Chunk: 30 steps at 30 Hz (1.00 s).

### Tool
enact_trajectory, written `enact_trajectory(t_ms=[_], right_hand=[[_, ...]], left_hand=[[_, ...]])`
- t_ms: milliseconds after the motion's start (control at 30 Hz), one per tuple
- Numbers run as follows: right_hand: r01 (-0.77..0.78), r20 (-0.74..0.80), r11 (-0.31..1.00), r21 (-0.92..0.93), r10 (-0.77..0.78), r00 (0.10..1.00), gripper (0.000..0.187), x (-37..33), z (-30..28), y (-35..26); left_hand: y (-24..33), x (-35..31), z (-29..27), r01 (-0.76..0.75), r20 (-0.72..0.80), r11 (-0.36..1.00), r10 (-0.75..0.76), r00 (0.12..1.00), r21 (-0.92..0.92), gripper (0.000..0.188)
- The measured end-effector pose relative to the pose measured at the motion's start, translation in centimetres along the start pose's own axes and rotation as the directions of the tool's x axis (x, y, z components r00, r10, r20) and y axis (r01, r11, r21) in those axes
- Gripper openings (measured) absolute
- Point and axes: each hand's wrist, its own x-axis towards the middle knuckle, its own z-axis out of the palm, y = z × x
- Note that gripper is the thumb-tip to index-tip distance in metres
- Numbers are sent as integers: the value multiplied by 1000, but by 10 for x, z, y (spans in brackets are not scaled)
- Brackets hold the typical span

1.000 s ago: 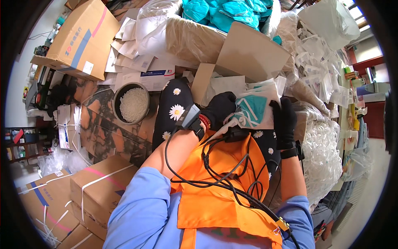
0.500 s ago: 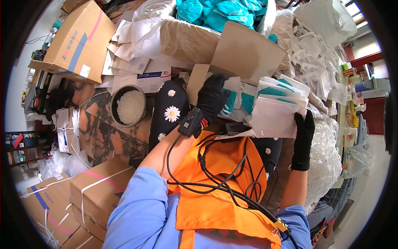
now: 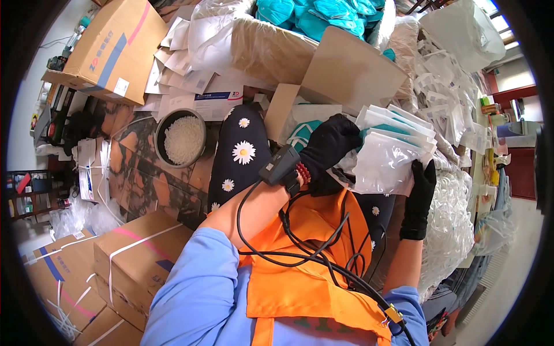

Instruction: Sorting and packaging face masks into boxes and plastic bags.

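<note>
My right hand (image 3: 421,187), in a black glove, grips the lower right edge of a fanned stack of clear-and-white pouches (image 3: 385,161) with teal folded masks inside. At the stack's left edge is my left hand (image 3: 332,147), also black-gloved, its fingers bent and pressed together. Its fingertips meet the pouches, and what they pinch is hidden. Behind and left of this hand, an open cardboard box (image 3: 281,109) holds more pouched teal masks (image 3: 303,135). The box's wide flap (image 3: 353,70) stands up at the back.
Beyond the flap stands a plastic-lined bin (image 3: 262,49) heaped with teal masks (image 3: 323,14). Loose pouches (image 3: 441,86) lie at the right, above crumpled clear plastic (image 3: 447,213). A bowl of white pellets (image 3: 183,140) sits on the floor, with cartons (image 3: 141,254) lower left. Black cables (image 3: 306,256) cross my apron.
My left hand has moved right, from over the open box to the left edge of the pouch stack. My right hand still holds the stack, nearly in the same place.
</note>
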Motion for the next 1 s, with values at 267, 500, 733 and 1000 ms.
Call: enact_trajectory(t_ms=[267, 500, 733, 1000], right_hand=[[20, -24, 988, -155, -24, 999, 34, -2, 2, 10], [53, -34, 958, -282, -65, 997, 32, -5, 3, 10], [82, -140, 975, -208, -113, 984, 18, -15, 14, 12], [154, -77, 881, -448, -209, 975, 24, -26, -49, -7]], left_hand=[[-7, -7, 3, 82, -182, 952, -27, 983, 296, 12], [-61, -1, -3, -214, 41, 686, 260, 965, 696, 15], [-61, -9, 1, 389, -101, 751, -513, 853, -533, 18], [-83, 5, -27, 426, -211, 837, -373, 904, 344, 23]])
